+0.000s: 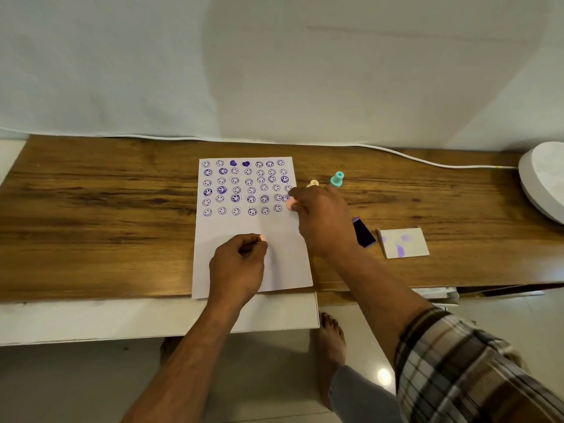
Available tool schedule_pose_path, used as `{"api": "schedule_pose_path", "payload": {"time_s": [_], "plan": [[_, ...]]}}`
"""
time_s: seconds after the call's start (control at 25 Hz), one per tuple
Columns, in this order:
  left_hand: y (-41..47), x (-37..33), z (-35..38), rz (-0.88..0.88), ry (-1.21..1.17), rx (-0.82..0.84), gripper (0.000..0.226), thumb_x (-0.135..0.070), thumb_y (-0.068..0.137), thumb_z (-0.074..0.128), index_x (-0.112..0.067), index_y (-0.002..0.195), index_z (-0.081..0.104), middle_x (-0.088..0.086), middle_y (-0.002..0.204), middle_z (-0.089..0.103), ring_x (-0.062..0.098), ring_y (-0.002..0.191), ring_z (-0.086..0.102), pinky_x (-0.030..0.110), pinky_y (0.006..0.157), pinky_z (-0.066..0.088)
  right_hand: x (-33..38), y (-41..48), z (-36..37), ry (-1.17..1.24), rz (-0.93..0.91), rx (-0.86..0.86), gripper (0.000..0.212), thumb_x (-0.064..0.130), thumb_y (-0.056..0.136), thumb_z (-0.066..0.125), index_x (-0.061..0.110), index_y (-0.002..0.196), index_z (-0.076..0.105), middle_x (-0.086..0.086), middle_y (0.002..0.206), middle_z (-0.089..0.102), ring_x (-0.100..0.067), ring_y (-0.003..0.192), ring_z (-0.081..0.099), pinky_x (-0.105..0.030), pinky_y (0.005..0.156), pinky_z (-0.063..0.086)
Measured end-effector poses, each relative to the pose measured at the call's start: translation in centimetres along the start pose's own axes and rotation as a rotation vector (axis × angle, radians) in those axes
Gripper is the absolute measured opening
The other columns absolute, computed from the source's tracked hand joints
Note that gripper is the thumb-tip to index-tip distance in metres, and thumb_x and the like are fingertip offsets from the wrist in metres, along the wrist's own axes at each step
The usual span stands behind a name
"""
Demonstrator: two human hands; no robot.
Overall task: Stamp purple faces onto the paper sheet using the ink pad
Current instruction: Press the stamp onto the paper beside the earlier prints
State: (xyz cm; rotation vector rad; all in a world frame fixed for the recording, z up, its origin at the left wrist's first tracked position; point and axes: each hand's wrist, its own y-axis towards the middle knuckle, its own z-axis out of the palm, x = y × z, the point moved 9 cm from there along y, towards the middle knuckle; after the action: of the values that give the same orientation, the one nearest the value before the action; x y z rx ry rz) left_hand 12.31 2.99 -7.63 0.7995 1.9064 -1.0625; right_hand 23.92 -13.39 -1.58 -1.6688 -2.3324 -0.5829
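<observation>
A white paper sheet (274,257) lies on the wooden table, its upper half filled with several rows of purple smiley faces (235,198). My right hand (323,221) holds a small pink stamp (291,204) pressed down at the right end of the lowest row, near the paper's right edge. My left hand (238,264) rests on the blank lower part of the sheet, fingers closed on a small pink piece (261,238). The dark purple ink pad (363,233) lies open just right of my right wrist.
A teal stamp (336,179) and a pale stamp (312,183) stand behind my right hand. The ink pad's lid (404,242), smeared purple, lies right of the pad. A white round object (543,178) sits at the far right. A white cable (412,158) runs along the back edge.
</observation>
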Motion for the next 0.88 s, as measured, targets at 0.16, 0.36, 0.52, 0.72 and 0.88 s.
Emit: {"api": "schedule_pose_path", "payload": {"time_s": [0.16,0.36,0.52,0.72,0.88], "plan": [[0.4,0.6,0.1,-0.058,-0.057,0.006,0.020,-0.025,0.091,0.071,-0.021,0.110,0.077,-0.003,0.102,0.078,0.019,0.098,0.072,0.038,0.097,0.056,-0.3,0.9,1.3,-0.090,-0.036,0.014,0.031,0.008,0.092,0.071,0.014,0.123,0.074,-0.007,0.113,0.078,-0.032,0.100,0.058,-0.042,0.082,0.049],[0.4,0.5,0.0,-0.061,-0.067,0.005,0.020,-0.024,0.091,0.070,-0.021,0.110,0.077,-0.001,0.102,0.079,0.021,0.098,0.072,0.041,0.099,0.055,-0.3,0.8,2.1,-0.140,-0.032,0.024,0.029,0.011,0.093,0.070,0.015,0.122,0.074,-0.006,0.106,0.078,-0.031,0.098,0.055,-0.043,0.081,0.048],[0.2,0.4,0.2,-0.051,-0.045,-0.002,0.019,-0.026,0.093,0.069,-0.022,0.110,0.077,0.000,0.103,0.079,0.021,0.098,0.072,0.042,0.100,0.055,0.1,0.9,2.4,-0.170,-0.039,0.069,0.030,0.009,0.094,0.065,0.014,0.122,0.073,-0.005,0.106,0.077,-0.031,0.101,0.053,-0.044,0.084,0.047],[0.1,0.1,0.1,-0.034,-0.030,-0.005,0.019,-0.027,0.094,0.068,-0.022,0.111,0.076,0.000,0.107,0.078,0.020,0.100,0.071,0.043,0.102,0.054,0.0,1.0,2.6,-0.158,0.039,0.084,0.028,0.009,0.095,0.063,0.015,0.120,0.072,-0.003,0.109,0.075,-0.029,0.104,0.054,-0.040,0.088,0.047],[0.1,0.2,0.1,-0.021,-0.026,-0.011,0.020,-0.029,0.095,0.068,-0.023,0.113,0.075,-0.001,0.110,0.077,0.019,0.102,0.070,0.041,0.102,0.053,0.7,0.9,2.2,-0.175,0.029,0.081,0.027,0.005,0.095,0.062,0.012,0.119,0.072,-0.008,0.106,0.075,-0.031,0.107,0.051,-0.040,0.081,0.047]]}}
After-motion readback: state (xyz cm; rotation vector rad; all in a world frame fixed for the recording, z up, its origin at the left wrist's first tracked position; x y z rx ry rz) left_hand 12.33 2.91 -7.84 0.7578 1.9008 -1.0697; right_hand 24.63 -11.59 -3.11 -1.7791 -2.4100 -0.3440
